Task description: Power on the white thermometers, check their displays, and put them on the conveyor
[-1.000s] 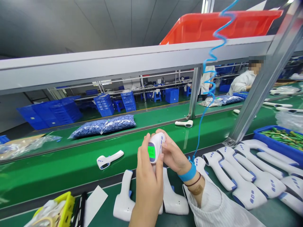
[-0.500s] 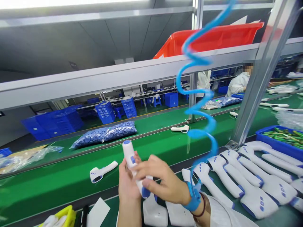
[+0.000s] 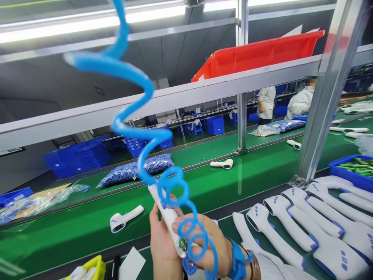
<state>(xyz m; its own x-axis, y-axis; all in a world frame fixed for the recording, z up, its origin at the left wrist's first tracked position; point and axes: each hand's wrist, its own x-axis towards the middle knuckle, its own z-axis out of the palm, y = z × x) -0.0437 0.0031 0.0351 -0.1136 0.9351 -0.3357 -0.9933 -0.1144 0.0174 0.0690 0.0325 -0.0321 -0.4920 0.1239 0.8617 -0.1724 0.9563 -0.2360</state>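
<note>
Both my hands hold one white thermometer gun (image 3: 166, 216), its handle pointing up and away from me. My left hand (image 3: 161, 241) wraps it from the left. My right hand (image 3: 208, 243) closes over its lower end, where small metal contacts show. A blue wrist strap (image 3: 237, 258) sits on my right wrist, and its coiled blue cord (image 3: 142, 144) loops up in front of the gun and across the view. A row of several white thermometer guns (image 3: 294, 221) lies to my right on the near bench.
A green conveyor belt (image 3: 221, 186) runs across, carrying one thermometer gun (image 3: 125, 218) at left and another (image 3: 222, 163) further back. A blue tray of green parts (image 3: 354, 171) sits at right, a bag of blue parts (image 3: 136, 171) behind. A metal post (image 3: 323, 105) stands right. People in white work behind.
The gun stays in both hands with its handle up. My view has tilted up, and the coiled cord has swung left across the picture, now crossing in front of the gun.
</note>
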